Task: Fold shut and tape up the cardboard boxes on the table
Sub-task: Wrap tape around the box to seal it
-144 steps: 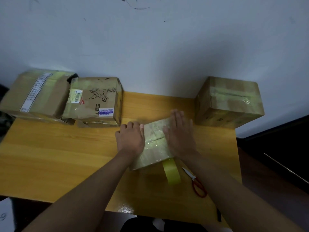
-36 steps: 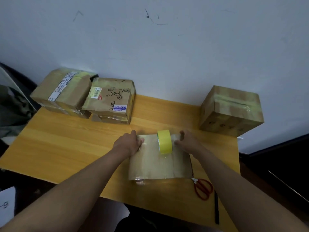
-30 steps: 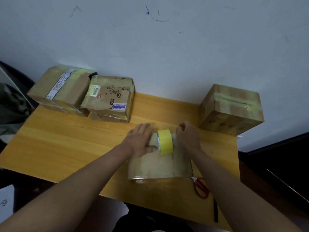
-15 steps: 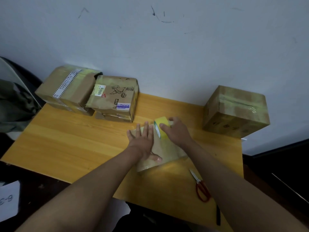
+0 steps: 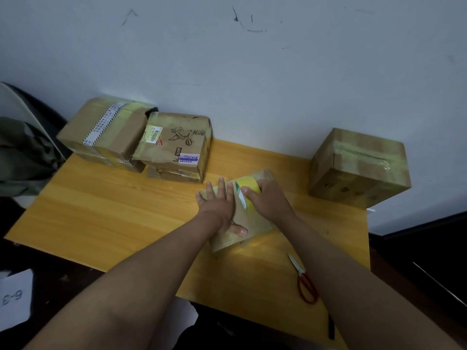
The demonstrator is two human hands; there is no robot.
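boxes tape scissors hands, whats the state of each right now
small box: shut, flat under both hands
tape roll: on the small box, gripped
left hand: flat, pressing the small box
right hand: grips the tape roll
scissors: blades closed, lying untouched
right box: taped shut
printed box: closed, crumpled

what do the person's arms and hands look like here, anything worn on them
Both arms are bare as far as the view shows: no sleeves, gloves, watch or bracelet can be seen. The left hand and right hand show no rings that can be made out, though the light is dim. One short, plain nail shows on the left thumb.
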